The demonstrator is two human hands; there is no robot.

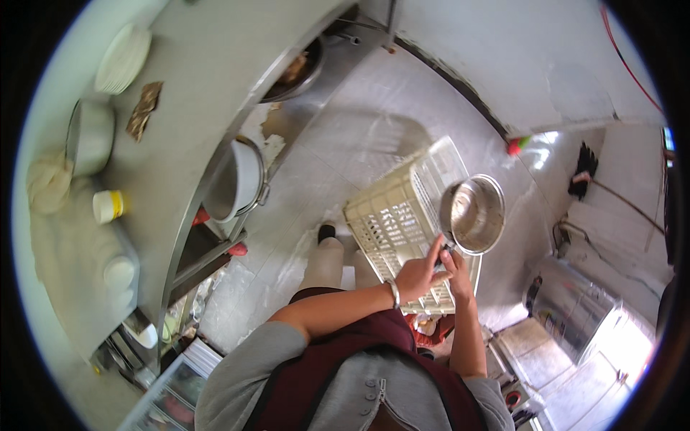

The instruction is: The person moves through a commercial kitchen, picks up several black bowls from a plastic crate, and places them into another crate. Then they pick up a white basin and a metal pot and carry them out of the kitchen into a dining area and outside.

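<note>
A steel saucepan (477, 215) with a short dark handle is held out over the floor, its mouth tipped so that the wet-looking inside shows. Both hands meet at the handle. My left hand (419, 276), with a bracelet at the wrist, has its index finger along the handle's side. Close against it, my right hand (458, 273) wraps the handle from the other side; the fingers partly hide each other. Below and behind the saucepan is a cream plastic crate (393, 221) with slotted walls.
A steel counter (178, 134) on the left carries stacked plates (124, 59), a pot (92, 137) and a yellow-and-white tub (108, 206). Under it sit a white basin (245, 178) and a wok (296, 75). A large metal cylinder (571, 307) and black gloves (583, 169) are at right.
</note>
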